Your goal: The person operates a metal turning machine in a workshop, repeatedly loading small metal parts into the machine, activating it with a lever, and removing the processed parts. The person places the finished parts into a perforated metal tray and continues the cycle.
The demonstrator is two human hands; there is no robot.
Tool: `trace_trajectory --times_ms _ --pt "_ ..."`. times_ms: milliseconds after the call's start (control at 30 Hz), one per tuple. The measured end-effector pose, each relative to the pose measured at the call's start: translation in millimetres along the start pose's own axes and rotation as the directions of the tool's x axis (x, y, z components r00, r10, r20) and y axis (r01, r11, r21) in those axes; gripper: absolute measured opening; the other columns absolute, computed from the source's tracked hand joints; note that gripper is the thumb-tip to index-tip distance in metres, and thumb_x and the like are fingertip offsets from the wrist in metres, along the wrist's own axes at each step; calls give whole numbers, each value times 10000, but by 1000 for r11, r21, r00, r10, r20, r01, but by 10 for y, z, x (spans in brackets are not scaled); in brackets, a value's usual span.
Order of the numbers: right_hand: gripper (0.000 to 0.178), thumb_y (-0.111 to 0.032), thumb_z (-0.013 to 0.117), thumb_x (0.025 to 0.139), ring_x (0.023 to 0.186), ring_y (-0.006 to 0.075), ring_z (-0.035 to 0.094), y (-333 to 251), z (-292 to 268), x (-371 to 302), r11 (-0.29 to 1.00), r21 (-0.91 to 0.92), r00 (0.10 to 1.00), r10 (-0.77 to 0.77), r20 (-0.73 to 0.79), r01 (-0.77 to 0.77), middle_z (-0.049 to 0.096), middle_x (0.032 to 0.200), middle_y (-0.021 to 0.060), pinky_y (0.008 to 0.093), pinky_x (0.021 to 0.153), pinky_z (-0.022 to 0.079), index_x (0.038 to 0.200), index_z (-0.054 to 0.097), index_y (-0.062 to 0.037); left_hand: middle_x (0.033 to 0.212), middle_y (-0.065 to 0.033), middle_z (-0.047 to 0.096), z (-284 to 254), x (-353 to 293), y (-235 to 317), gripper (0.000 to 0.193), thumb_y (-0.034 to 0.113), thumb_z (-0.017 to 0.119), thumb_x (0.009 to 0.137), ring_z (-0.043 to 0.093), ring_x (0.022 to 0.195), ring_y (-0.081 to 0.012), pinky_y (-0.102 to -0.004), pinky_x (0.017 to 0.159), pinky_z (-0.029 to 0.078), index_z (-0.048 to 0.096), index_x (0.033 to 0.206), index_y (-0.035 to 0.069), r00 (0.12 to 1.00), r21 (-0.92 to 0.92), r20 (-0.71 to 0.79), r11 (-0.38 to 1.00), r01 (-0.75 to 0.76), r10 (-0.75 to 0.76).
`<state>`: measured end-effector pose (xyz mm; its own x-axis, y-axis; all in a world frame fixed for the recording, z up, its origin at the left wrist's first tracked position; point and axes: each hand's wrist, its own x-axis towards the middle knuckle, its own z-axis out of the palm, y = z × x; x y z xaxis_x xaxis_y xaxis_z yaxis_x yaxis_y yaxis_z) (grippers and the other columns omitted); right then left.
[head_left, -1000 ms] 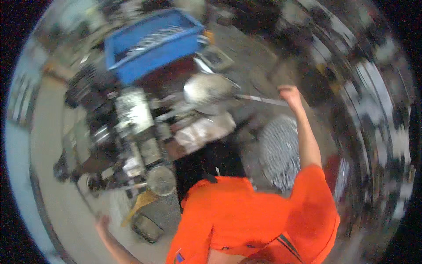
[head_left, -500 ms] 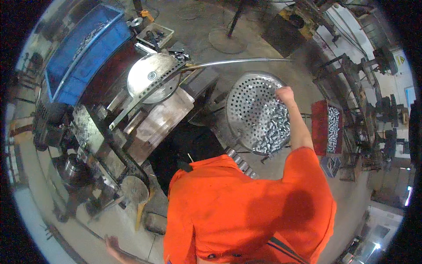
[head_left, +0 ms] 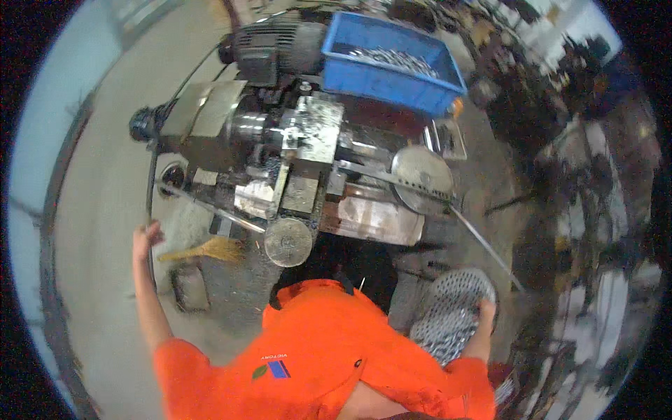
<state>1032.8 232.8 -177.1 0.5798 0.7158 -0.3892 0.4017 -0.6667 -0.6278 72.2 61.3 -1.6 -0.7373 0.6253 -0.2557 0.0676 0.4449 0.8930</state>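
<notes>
My left hand (head_left: 145, 240) is out at the left, its fingers closed around a long dark rod (head_left: 151, 189) beside the lathe (head_left: 297, 157). At the lower right, my right hand (head_left: 484, 306) is over the right side of a round perforated metal pan (head_left: 458, 283). Its fingers look closed but are blurred, and whatever they hold cannot be made out. Small shiny metal pieces (head_left: 441, 336) are heaped in the pan's lower part. In front of me a flat round metal disc (head_left: 288, 242) stands at the lathe's near side.
A blue crate (head_left: 392, 87) of metal parts stands behind the lathe, next to a motor (head_left: 269, 52). A larger pale disc (head_left: 422, 178) and a slanting rod (head_left: 486, 248) are at the right. A straw broom (head_left: 210, 250) and a shallow tray (head_left: 190, 288) lie on the floor.
The view has swung left, bringing the lathe to the middle and the pan to the lower right. My right hand stays at the pan, and my left hand remains at the rod.
</notes>
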Motion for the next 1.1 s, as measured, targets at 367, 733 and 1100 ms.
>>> trace_trajectory --times_ms 367,733,1100 --pt "122 -112 541 680 459 162 479 -495 103 -548 917 389 974 6 -228 86 543 611 75 286 401 386 631 553 0 655 -91 546 24 100 -105 293 205 586 734 546 521 -152 -261 506 486 517 898 -28 999 -177 50 984 -11 20" --pt "267 50 492 602 912 216 550 -3887 1744 -2484 411 237 344 -897 277 881 561 1023 125 278 831 386 779 655 -65 664 -115 559 7 2 46 320 216 583 706 568 587 -170 -289 539 472 513 918 -13 1000 126 -22 992 -11 14" --pt "212 -158 556 477 795 333 511 -5475 3566 -3477 -475 60 -425 -715 555 878 569 816 194 357 732 430 605 592 7 753 -221 552 14 -1204 -105 292 207 586 653 534 744 -366 -422 646 423 510 833 -10 948 717 -249 696 41 200"
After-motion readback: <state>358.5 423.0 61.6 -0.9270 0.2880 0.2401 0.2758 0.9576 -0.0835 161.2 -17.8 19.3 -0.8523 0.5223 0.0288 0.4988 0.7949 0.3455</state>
